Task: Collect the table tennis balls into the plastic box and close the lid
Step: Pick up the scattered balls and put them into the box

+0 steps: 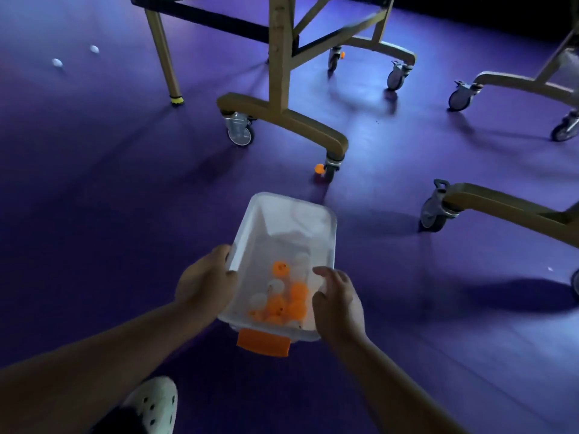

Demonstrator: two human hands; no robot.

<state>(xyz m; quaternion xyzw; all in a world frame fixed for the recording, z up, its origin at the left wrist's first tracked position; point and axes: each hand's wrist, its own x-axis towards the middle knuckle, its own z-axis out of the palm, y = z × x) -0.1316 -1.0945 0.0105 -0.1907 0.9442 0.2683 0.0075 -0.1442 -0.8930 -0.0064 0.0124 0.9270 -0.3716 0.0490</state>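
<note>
Though blurred, balls (283, 297) in box (282, 220)

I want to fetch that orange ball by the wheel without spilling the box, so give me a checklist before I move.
1. Left hand grips plastic box rim: ok.
2. Right hand firmly holding opposite rim: cannot tell.
3. Collected balls sit low in the box's near end: ok.
4. Orange ball visible on floor beside caster: ok.
5. Floor cleared of balls: not ok, two white balls lie far left.
6. Lid at hand: cannot tell, none in view.
</note>
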